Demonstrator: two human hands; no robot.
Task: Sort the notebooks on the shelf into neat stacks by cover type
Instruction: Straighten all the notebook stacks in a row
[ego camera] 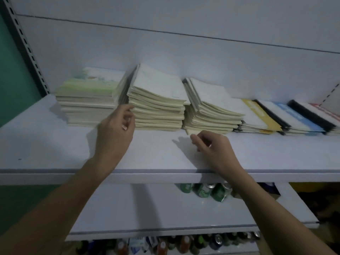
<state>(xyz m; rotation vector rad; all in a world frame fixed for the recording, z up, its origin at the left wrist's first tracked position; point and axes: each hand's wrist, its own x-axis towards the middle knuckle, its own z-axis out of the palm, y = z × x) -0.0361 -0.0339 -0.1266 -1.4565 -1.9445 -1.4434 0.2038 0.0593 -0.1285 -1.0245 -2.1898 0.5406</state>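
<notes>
Three tall stacks of thin notebooks stand on the white shelf [55, 148]: a green-covered stack [88, 100] on the left, a white-covered middle stack [158, 105], and a lower, slanted white stack [211, 111]. My left hand [116, 133] hovers at the middle stack's front left corner, fingers loosely curled, holding nothing. In front of the slanted stack's lower front corner, my right hand [213, 150] has its fingertips close to the bottom notebooks; whether they touch is unclear.
Flat piles with yellow [261, 115], blue [298, 116] and black-spined red [323, 115] covers lie to the right. Green cans [206, 190] stand on the shelf below, bottles [165, 243] lower still. A slotted upright [27, 46] marks the left edge.
</notes>
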